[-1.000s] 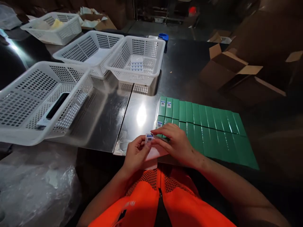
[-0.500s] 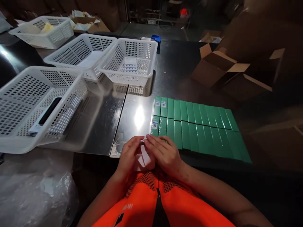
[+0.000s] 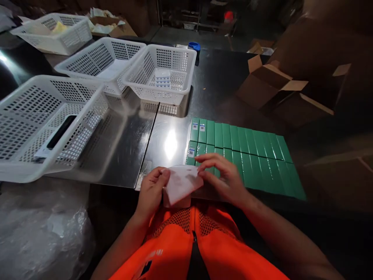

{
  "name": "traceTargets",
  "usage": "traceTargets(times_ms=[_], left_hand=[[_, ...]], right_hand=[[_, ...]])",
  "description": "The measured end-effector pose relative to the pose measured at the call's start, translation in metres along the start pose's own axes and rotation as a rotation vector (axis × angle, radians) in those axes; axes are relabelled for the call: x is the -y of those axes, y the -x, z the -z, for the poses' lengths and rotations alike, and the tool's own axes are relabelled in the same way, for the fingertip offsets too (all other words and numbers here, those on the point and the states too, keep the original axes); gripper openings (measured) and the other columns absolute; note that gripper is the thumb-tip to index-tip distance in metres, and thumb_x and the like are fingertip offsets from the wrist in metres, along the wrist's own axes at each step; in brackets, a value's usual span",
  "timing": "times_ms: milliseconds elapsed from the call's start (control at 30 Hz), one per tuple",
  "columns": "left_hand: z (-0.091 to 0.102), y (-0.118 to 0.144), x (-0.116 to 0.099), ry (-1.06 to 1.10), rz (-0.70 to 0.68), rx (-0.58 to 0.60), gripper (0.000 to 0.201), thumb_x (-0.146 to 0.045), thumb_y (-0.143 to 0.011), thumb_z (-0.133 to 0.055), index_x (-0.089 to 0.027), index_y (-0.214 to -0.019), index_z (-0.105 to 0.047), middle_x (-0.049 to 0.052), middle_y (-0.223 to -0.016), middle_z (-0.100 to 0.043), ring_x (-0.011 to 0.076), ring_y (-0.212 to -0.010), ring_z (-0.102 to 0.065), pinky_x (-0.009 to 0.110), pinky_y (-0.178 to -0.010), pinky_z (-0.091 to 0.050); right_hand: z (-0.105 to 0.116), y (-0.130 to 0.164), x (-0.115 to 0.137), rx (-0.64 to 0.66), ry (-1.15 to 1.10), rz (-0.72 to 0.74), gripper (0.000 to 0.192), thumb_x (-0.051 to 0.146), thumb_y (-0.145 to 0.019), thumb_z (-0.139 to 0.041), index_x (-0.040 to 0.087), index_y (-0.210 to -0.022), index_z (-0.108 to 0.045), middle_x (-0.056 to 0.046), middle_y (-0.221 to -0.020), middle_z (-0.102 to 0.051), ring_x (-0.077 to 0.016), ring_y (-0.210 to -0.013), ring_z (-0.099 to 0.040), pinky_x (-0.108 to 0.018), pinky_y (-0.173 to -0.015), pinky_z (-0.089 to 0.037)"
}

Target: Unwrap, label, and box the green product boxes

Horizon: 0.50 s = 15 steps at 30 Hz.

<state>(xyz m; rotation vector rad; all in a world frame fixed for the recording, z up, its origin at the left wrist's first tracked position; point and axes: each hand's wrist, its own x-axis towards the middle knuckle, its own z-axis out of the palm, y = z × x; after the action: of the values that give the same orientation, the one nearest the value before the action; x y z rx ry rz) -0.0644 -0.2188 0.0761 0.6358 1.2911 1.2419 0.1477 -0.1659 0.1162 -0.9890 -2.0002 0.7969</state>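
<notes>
Head view: low in the centre of the frame, the left hand (image 3: 151, 190) grips a white label sheet (image 3: 181, 183) by its left edge, apparently to steady it, while the right hand (image 3: 225, 177) pinches its right edge with curled fingers. Just beyond, right of centre, lie rows of green boxes (image 3: 247, 155). White baskets (image 3: 43, 116) fill the upper left; bare steel table (image 3: 131, 144) lies between.

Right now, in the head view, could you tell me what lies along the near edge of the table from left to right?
Clear plastic bag → left hand → white sheet → right hand → green boxes.
</notes>
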Motion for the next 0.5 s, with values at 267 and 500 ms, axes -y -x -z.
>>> traceTargets(times_ms=[267, 500], left_hand=[[0.034, -0.007, 0.007, 0.02, -0.018, -0.092, 0.037, -0.05, -0.071, -0.08, -0.016, -0.072, -0.066, -0.005, -0.059, -0.055, 0.0074, -0.051, -0.045, 0.018, -0.049, -0.037], [0.05, -0.008, 0.009, 0.016, 0.004, -0.189, 0.041, -0.052, -0.066, -0.082, -0.015, -0.074, -0.067, -0.004, -0.06, -0.06, 0.008, -0.05, -0.049, 0.017, -0.047, -0.04]], right_hand=[[0.028, -0.06, -0.073, 0.365, -0.016, -0.646, 0.048, 0.066, -0.074, -0.066, 0.02, -0.064, -0.058, 0.004, -0.053, -0.042, -0.0098, -0.049, -0.031, -0.027, -0.048, -0.022], [0.026, -0.061, -0.074, 0.415, 0.075, -0.679, 0.045, 0.061, -0.073, -0.064, 0.02, -0.058, -0.052, 0.005, -0.052, -0.036, -0.0096, -0.048, -0.029, -0.027, -0.048, -0.02]])
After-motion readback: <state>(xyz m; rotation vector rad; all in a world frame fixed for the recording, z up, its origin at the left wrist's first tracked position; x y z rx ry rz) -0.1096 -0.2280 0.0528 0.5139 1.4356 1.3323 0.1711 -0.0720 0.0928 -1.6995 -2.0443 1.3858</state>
